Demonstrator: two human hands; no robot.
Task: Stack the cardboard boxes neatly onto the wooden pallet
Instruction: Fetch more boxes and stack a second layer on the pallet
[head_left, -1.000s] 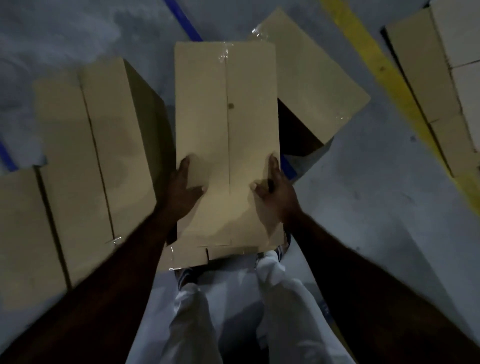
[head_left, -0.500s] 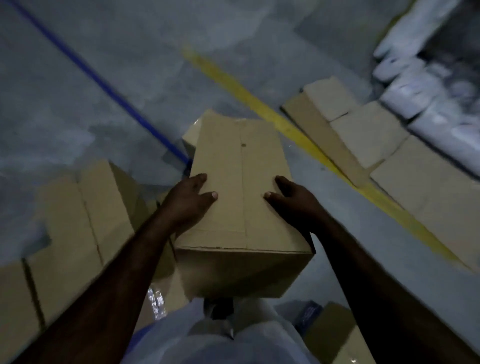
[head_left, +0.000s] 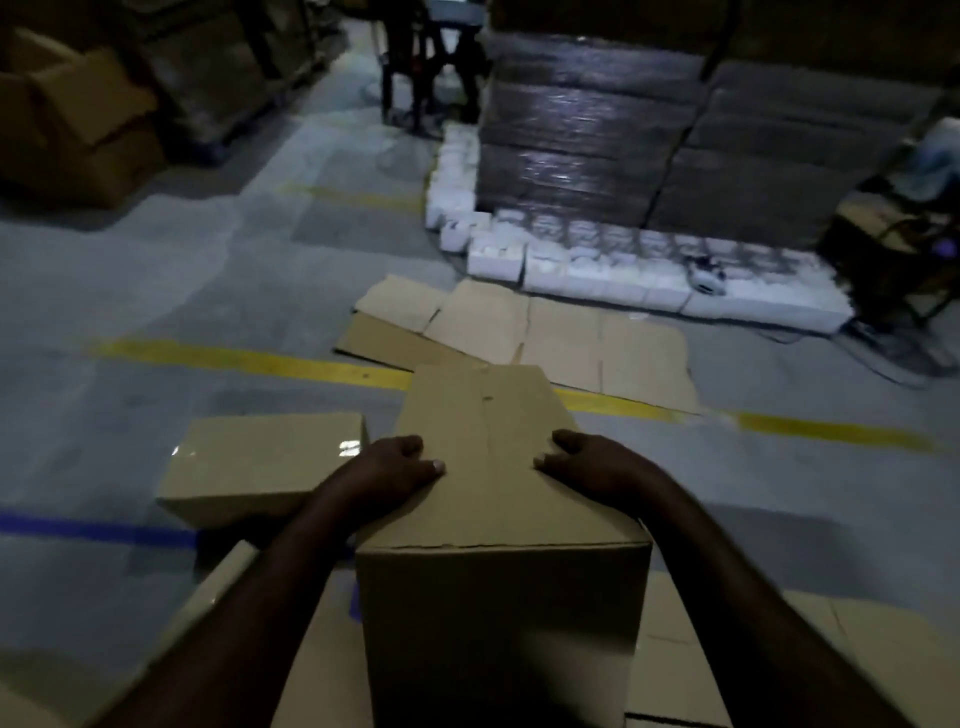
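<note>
The cardboard box (head_left: 498, 467) is off the floor, carried lengthwise straight ahead of the person. The left hand (head_left: 384, 470) and right hand (head_left: 597, 467) clamp its two long top edges near the near end. The fingers (head_left: 410, 446) curl over onto the lid, and the palms seem to press inward. No wooden pallet is in view, so where the box must go cannot be told.

The likely trouble is a slip. The grip appears to rely on squeeze alone, with nothing under the base, and the far end reaches well past the hands, so it could dip or slide free. The box also hides the floor right below it. A sealed box (head_left: 260, 462) lies just left of the carried box, and more boxes (head_left: 701, 649) crowd under its near end. Any of these could catch a shin or foot.

Beyond the far end, flattened cardboard sheets (head_left: 545, 332) lie across the yellow floor line (head_left: 234, 358), and they look slick underfoot. Further beyond stand a row of white cartons (head_left: 623, 270) and a wrapped stack (head_left: 582, 130), which close off that way. The bare floor (head_left: 156, 270) to the far left of the box gives the widest room to turn
</note>
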